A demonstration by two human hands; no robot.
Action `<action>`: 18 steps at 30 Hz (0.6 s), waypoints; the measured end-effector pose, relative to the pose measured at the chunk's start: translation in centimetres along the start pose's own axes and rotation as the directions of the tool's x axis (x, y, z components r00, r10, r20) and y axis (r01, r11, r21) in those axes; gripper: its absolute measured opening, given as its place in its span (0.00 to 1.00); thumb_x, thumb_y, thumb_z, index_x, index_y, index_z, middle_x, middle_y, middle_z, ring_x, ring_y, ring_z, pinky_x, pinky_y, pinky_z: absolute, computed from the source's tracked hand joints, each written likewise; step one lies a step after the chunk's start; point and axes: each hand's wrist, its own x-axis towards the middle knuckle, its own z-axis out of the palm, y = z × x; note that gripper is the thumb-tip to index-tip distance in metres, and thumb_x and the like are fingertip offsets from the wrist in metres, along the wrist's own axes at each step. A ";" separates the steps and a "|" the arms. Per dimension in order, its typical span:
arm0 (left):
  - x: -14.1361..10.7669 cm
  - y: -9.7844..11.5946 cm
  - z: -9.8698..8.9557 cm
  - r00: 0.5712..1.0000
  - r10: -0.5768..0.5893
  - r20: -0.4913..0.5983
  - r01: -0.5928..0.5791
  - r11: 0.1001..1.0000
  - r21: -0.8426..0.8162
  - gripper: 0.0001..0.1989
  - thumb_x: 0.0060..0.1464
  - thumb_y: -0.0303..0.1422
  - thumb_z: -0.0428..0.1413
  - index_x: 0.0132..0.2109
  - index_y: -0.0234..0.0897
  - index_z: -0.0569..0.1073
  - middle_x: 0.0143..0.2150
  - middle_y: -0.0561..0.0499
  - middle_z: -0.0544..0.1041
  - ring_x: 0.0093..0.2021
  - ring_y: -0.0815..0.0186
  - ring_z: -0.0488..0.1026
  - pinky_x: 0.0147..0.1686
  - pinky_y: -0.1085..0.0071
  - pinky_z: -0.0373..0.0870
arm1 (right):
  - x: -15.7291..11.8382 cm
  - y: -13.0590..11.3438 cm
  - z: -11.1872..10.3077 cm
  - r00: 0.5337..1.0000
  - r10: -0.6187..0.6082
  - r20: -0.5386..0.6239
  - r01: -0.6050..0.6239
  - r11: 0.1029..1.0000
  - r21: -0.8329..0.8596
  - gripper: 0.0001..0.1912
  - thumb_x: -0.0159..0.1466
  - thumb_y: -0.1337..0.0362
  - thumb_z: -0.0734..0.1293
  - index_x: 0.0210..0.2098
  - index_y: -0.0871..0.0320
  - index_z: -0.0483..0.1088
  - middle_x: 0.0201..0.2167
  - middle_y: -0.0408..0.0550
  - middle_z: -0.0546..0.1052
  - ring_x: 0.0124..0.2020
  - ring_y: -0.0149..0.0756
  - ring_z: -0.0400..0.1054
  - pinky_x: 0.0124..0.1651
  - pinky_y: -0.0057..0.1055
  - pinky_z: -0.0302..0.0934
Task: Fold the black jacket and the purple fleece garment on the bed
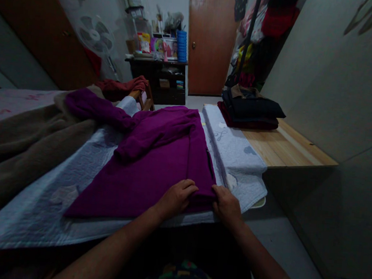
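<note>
A purple long-sleeved jacket (pixel 150 179) lies spread on a pale quilted cover (pixel 94 175), its right side folded inward. One sleeve lies across its upper part, while the other stretches out to the left over a brown fleecy garment (pixel 39 144). My left hand (pixel 179 196) pinches the jacket's near edge, close to the folded strip. At the near right corner, my right hand (pixel 226 205) grips the same jacket with its fingers closed. A dark zip-like line runs along the right edge. Fabric hides some of my fingertips.
Several folded dark garments (pixel 252 106) are stacked on a wooden board (pixel 289 144) at the right. A reddish cloth (pixel 122 84) hangs over a wooden frame at the back left. Beyond stand a fan (pixel 95 36), a dark shelf (pixel 155 78) and a brown door (pixel 210 42).
</note>
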 end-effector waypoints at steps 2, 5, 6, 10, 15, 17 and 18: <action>0.0 0.0 -0.1 1.000 0.010 -0.007 -0.010 1.000 -0.028 0.26 0.49 0.18 0.49 0.55 0.40 0.67 0.54 0.45 0.68 0.55 0.61 0.67 0.56 0.62 0.67 | 0.2 0.1 -0.4 0.999 0.025 0.027 -0.025 0.999 -0.031 0.17 0.56 0.73 0.61 0.44 0.56 0.67 0.39 0.51 0.71 0.43 0.41 0.64 0.45 0.33 0.60; -0.2 -0.2 0.0 0.999 -0.019 -0.037 0.016 0.998 -0.066 0.31 0.50 0.21 0.51 0.62 0.40 0.59 0.62 0.42 0.60 0.62 0.59 0.61 0.60 0.60 0.63 | 0.6 0.2 -1.1 0.996 0.064 0.069 -0.064 0.998 -0.012 0.14 0.56 0.72 0.61 0.41 0.56 0.67 0.40 0.49 0.69 0.43 0.40 0.64 0.44 0.32 0.61; -0.2 -0.4 0.1 0.998 -0.039 -0.057 0.035 0.997 -0.066 0.34 0.50 0.22 0.52 0.64 0.40 0.56 0.64 0.41 0.57 0.64 0.58 0.58 0.62 0.58 0.61 | 0.8 0.1 -1.4 0.995 0.066 0.075 -0.066 0.998 0.007 0.14 0.56 0.71 0.62 0.42 0.56 0.66 0.41 0.50 0.69 0.43 0.40 0.64 0.45 0.32 0.61; -0.1 -1.3 1.0 0.987 -0.108 -0.122 0.105 0.994 -0.034 0.38 0.50 0.23 0.52 0.66 0.36 0.48 0.65 0.36 0.53 0.67 0.53 0.51 0.64 0.51 0.56 | 2.0 -0.9 -2.4 0.998 -0.054 0.017 0.053 0.997 0.048 0.33 0.50 0.69 0.67 0.56 0.60 0.61 0.52 0.56 0.64 0.53 0.46 0.58 0.55 0.40 0.58; 1.0 -1.8 1.7 0.974 -0.176 -0.145 0.164 0.982 -0.092 0.34 0.56 0.29 0.50 0.66 0.38 0.45 0.64 0.38 0.54 0.67 0.55 0.53 0.63 0.53 0.58 | 3.5 -2.1 -2.4 0.985 -0.172 -0.027 0.174 0.973 0.154 0.24 0.50 0.73 0.64 0.47 0.56 0.68 0.48 0.52 0.70 0.51 0.45 0.62 0.54 0.41 0.59; 1.9 -2.2 1.2 0.953 -0.221 -0.208 0.199 0.973 -0.119 0.33 0.59 0.32 0.50 0.66 0.40 0.44 0.64 0.39 0.55 0.66 0.58 0.56 0.62 0.55 0.59 | 3.7 -1.8 -2.3 0.988 -0.108 -0.106 0.133 0.955 0.265 0.20 0.51 0.73 0.61 0.43 0.55 0.69 0.42 0.50 0.73 0.45 0.42 0.66 0.50 0.37 0.62; 2.4 -2.6 0.6 0.936 -0.252 -0.246 0.233 0.967 -0.105 0.33 0.59 0.33 0.50 0.66 0.40 0.45 0.64 0.39 0.55 0.65 0.58 0.57 0.62 0.56 0.59 | 3.7 -1.4 -2.4 0.986 -0.046 -0.161 0.096 0.942 0.321 0.20 0.52 0.73 0.60 0.44 0.55 0.68 0.41 0.49 0.74 0.43 0.41 0.68 0.48 0.35 0.63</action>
